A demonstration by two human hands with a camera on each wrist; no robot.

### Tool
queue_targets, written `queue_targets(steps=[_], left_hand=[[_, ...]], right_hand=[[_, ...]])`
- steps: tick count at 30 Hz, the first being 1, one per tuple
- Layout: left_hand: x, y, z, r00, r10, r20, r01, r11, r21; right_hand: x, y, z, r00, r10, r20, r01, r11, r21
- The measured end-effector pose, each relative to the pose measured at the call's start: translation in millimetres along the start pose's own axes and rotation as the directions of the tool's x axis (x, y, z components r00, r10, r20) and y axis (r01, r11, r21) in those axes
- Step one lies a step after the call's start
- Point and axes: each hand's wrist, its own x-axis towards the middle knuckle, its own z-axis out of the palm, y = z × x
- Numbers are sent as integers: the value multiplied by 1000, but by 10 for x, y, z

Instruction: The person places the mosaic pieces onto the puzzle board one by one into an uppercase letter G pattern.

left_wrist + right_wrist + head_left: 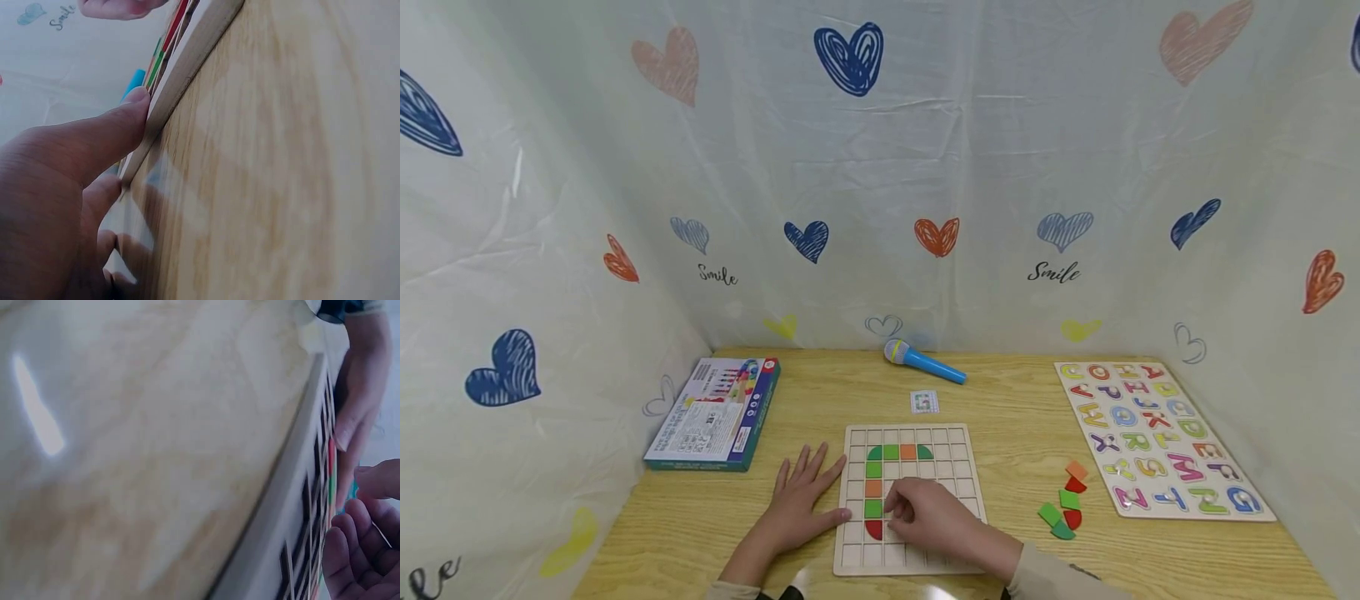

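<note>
A wooden grid board (910, 569) lies on the table, with green and orange squares and rounded green corner pieces set along one row. More squares run down a left column to a rounded red piece (873, 530). My left hand (797, 508) rests spread on the table beside the board; its thumb (125, 122) touches the board's left edge. Over the board, just right of the red piece, hovers my right hand (936, 517). Its fingers (359, 540) are loosely bent and the thumb stands a little apart, with nothing visible between them.
Loose coloured pieces (1069, 500) lie right of the board, near an alphabet puzzle (1165, 442). Behind the board are a small pattern card (924, 402) and a blue toy microphone (932, 364). A flat box (711, 417) lies at the left.
</note>
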Motion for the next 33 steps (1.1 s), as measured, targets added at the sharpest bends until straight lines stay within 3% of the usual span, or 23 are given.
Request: queue_targets(steps=[10,15,21,33], left_hand=[[8,0,-1,1000,0,11,0,1000,6],[9,-5,-1,1000,4,8,-4,1000,8],[5,-2,-3,1000,7,7,-7,1000,7],[7,-25,19,1000,1,6,-1,1000,13]], right_hand=[[-245,361,-480,990,79,-114,-82,996,-23],[-448,547,-698,975,155,-161,-163,986,-42],[-725,765,-908,953,193,-232,-206,978,-33],[-1118,946,-1163,924,303,-234,-334,937,-106]])
